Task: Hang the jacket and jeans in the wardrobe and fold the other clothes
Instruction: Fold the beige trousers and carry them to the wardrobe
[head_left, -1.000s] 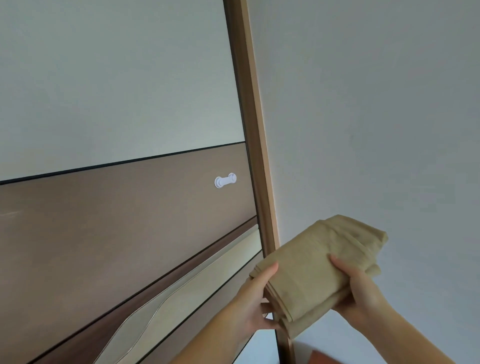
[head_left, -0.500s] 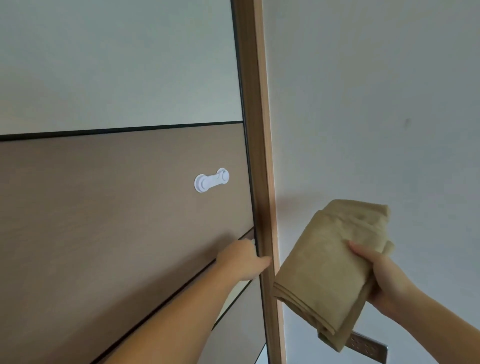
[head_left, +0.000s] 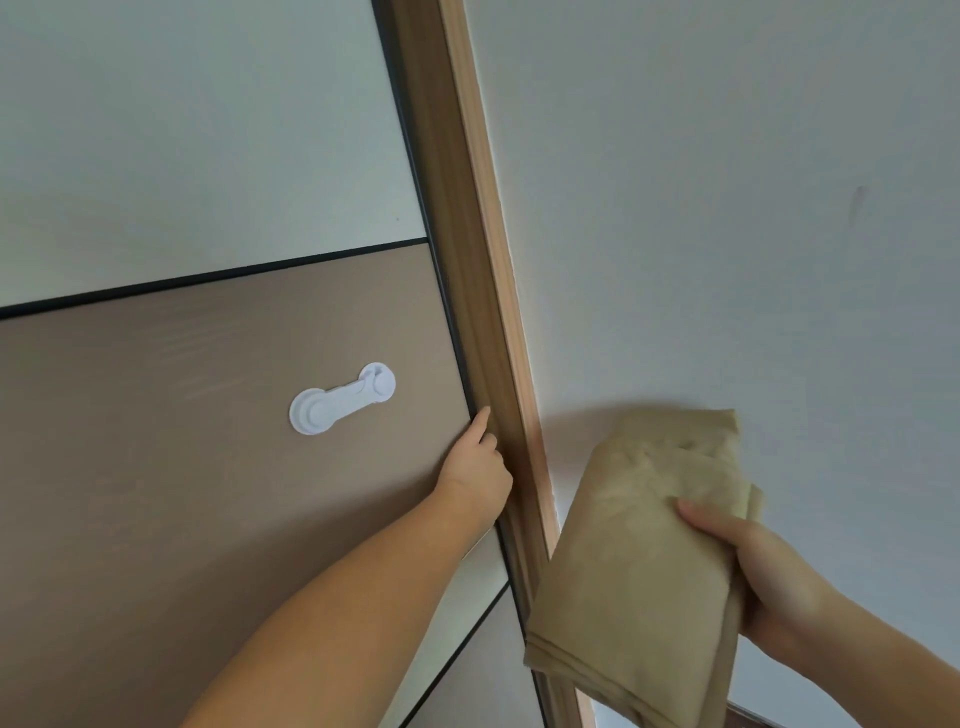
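A folded beige garment (head_left: 639, 566) hangs in front of the white wall at the lower right, gripped along its right side by my right hand (head_left: 763, 577). My left hand (head_left: 475, 467) reaches up to the right edge of the wardrobe's sliding door (head_left: 208, 493), fingers hooked at the gap between the brown door panel and the wooden frame (head_left: 467, 270). The door is closed; nothing inside the wardrobe shows. No jacket or jeans are visible.
A white plastic child-safety latch (head_left: 340, 400) is stuck on the brown door panel left of my left hand. The door's upper panel (head_left: 197, 140) is pale grey. A plain white wall (head_left: 727, 208) fills the right side.
My left hand let go of the garment, reached to the door's right edge, then slid higher along it. My right hand now holds the garment alone, hanging lower.
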